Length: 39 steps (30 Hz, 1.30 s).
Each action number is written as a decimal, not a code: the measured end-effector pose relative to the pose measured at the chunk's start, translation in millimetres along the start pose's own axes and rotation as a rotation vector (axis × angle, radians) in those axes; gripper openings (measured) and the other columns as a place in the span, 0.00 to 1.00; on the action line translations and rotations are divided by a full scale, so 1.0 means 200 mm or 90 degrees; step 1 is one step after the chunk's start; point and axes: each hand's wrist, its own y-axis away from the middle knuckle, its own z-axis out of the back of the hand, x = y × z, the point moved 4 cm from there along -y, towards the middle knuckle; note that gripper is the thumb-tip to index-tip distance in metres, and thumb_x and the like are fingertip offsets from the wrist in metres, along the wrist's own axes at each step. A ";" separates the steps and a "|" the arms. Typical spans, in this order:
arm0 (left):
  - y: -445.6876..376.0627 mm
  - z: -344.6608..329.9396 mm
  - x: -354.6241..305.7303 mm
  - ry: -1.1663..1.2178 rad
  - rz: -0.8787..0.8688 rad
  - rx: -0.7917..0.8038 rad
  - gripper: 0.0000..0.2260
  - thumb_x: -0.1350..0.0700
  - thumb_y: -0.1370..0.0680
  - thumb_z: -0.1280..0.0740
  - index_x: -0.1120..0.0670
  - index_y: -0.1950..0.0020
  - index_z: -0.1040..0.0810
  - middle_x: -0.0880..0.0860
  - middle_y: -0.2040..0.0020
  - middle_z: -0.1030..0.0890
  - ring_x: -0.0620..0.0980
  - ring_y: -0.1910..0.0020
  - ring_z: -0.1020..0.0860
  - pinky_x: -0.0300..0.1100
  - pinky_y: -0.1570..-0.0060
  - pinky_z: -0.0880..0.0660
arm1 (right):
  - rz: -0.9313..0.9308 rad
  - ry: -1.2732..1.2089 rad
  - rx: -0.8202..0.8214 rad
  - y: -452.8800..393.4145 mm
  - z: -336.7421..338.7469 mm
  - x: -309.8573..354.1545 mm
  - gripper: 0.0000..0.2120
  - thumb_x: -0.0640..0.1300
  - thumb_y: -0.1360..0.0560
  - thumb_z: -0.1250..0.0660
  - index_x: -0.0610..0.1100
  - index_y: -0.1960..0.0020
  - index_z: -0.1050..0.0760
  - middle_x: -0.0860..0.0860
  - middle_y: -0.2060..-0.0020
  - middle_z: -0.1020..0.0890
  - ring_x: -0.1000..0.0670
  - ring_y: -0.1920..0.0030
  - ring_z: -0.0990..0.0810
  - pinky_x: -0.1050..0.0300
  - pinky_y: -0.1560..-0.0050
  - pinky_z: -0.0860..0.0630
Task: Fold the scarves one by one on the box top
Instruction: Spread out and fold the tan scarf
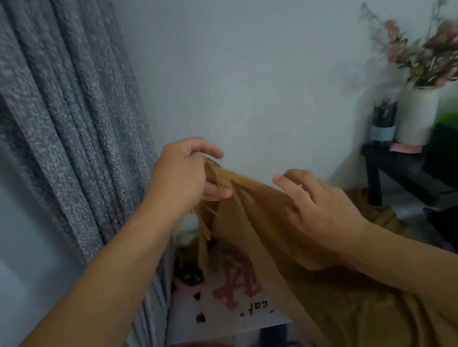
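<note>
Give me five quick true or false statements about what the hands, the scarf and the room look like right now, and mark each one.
1. The left hand grips the fringed end of the tan woven scarf. True.
2. The scarf lies folded flat. False: it is lifted and hangs draped.
3. The right hand rests on the scarf with fingers spread. True.
4. The white vase of pink flowers stands at the left. False: it is at the right, on a dark side table.
5. The grey speckled curtain hangs at the left. True.
</note>
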 end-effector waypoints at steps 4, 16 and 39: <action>-0.04 -0.07 -0.13 -0.040 -0.018 0.022 0.18 0.67 0.22 0.50 0.56 0.53 0.21 0.61 0.67 0.17 0.62 0.69 0.16 0.60 0.56 0.18 | -0.032 -0.014 0.019 -0.15 0.02 0.09 0.30 0.50 0.23 0.35 0.43 0.24 0.38 0.46 0.44 0.23 0.46 0.54 0.21 0.53 0.64 0.23; -0.12 0.04 -0.22 0.066 0.009 0.019 0.17 0.68 0.20 0.49 0.58 0.48 0.21 0.67 0.56 0.16 0.62 0.62 0.14 0.54 0.55 0.16 | -0.017 0.078 0.001 -0.25 0.26 -0.22 0.21 0.41 0.21 0.46 0.46 0.29 0.36 0.48 0.35 0.24 0.40 0.49 0.18 0.44 0.54 0.19; -0.33 0.07 -0.40 0.176 0.024 -0.001 0.16 0.66 0.19 0.52 0.58 0.50 0.25 0.62 0.63 0.15 0.60 0.60 0.14 0.51 0.59 0.16 | 0.086 0.451 0.098 -0.54 0.40 -0.64 0.11 0.26 0.37 0.29 0.36 0.59 0.26 0.38 0.58 0.25 0.39 0.65 0.25 0.43 0.63 0.25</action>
